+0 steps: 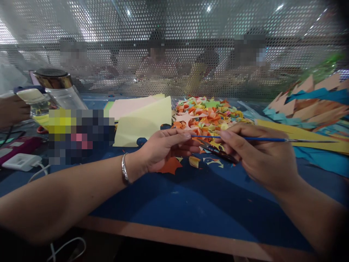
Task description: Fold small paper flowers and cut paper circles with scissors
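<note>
A thin blue-handled paintbrush (pixel 264 139) stretches level across the front, its metal end pointing right. My right hand (pixel 259 156) pinches the handle around its middle. At the far left end of the handle, my left hand (pixel 166 147) has thumb and forefinger closed on it, the other fingers loosely curled; a silver bracelet (pixel 125 169) circles that wrist. A dark, flat object (pixel 219 151) lies below my right fingers, partly hidden. Close behind both hands rises a heap of small colourful paper pieces (pixel 207 112).
Pale yellow paper sheets (pixel 144 120) with cut-out edges stand left of the heap. Folded peach and blue paper (pixel 308 98) is at right. A glass jar (pixel 58 85), a white charger (pixel 21 162) and another person's hand (pixel 12 111) are at left. Perforated metal (pixel 177 22) closes the back.
</note>
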The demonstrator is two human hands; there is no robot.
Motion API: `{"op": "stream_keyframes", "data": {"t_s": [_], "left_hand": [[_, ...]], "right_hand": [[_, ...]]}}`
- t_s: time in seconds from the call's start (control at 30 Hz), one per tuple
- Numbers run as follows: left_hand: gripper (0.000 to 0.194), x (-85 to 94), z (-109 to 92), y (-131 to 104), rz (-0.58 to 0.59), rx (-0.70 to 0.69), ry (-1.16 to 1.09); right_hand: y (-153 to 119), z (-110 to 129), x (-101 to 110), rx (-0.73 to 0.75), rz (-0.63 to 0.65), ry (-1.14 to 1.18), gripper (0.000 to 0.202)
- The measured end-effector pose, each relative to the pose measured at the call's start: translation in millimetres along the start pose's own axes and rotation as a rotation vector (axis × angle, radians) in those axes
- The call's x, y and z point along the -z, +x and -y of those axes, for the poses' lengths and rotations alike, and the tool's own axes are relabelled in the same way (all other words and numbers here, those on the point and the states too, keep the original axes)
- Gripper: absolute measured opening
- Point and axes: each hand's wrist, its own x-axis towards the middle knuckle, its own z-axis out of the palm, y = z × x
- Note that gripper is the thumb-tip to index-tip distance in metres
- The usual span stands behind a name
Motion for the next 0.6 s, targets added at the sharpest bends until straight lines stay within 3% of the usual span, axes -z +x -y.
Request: {"op": "stream_keyframes", "data": {"t_s": [0.13,0.3,0.5,0.6], "left_hand": [[0.016,1.2,-2.0,3.2,-0.075,0.029,-0.021],[0.021,2.0,-1.1,5.1,-0.12,0.006,0.038],[0.011,4.3,-0.3,2.4,-0.153,-0.15,0.375],[0.016,7.0,-1.0,1.1,-0.16,-0.196,0.547]], "right_hand": [[1.8,-3.6,4.1,0.072,-0.058,-0.087,0.029],[6.5,-6.1,5.4,0.178,0.01,-0.219,0.026],[6.2,-7.3,3.7,0.186,0.082,-0.258,0.029],[5.8,-7.1,4.9,0.182,0.094,-0.273,0.032]]}}
